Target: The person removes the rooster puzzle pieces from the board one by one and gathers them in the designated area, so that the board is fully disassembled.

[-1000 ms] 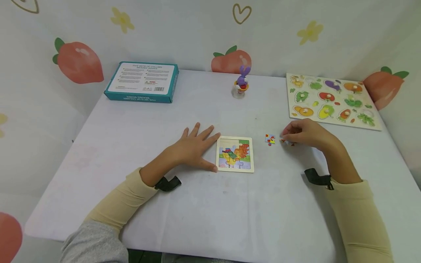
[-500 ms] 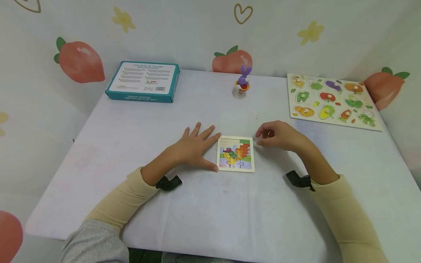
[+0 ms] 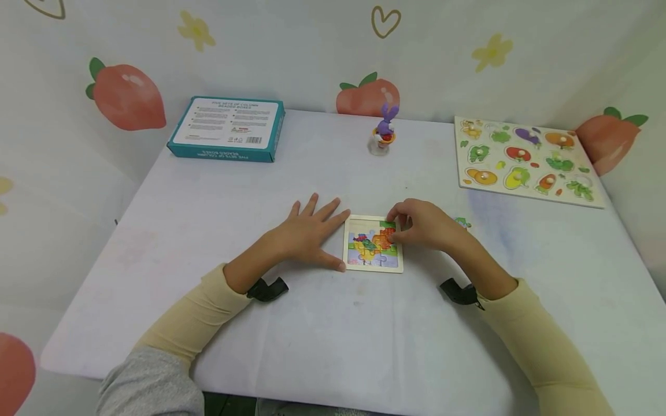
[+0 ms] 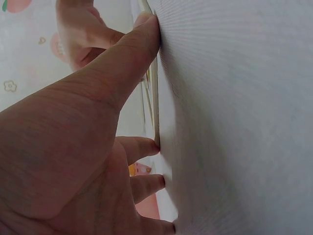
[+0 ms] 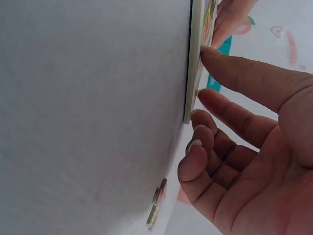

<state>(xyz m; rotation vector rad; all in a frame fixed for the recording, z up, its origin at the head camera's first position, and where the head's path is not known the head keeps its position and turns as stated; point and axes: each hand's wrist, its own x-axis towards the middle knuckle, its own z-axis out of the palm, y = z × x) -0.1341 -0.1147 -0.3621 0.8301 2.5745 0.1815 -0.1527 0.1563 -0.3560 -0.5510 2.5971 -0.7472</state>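
Note:
A small square jigsaw puzzle [image 3: 367,267] in a pale wooden frame lies on the table, its picture partly filled and bare wood showing at the upper left. My left hand [image 3: 307,240] is spread beside it, thumb at the lower left corner and index fingertip at the upper left. In the left wrist view, that thumb [image 4: 139,41] presses the frame's edge. My right hand [image 3: 426,225] is over the frame's right side. Its thumb and index fingertips touch the puzzle, spaced apart with no piece visible between them; the other fingers [image 5: 195,161] curl loosely.
A loose green puzzle piece [image 3: 462,222] lies right of the right hand, partly covered by it. Behind stand a teal-edged box [image 3: 224,130], a purple rabbit figure [image 3: 385,128] and a vegetable peg board [image 3: 525,159]. A patterned cloth hangs behind the white table [image 3: 312,346].
The right hand has moved left from the loose pieces to the puzzle's right side, its thumb and index finger now touching it. The left hand stays at the frame.

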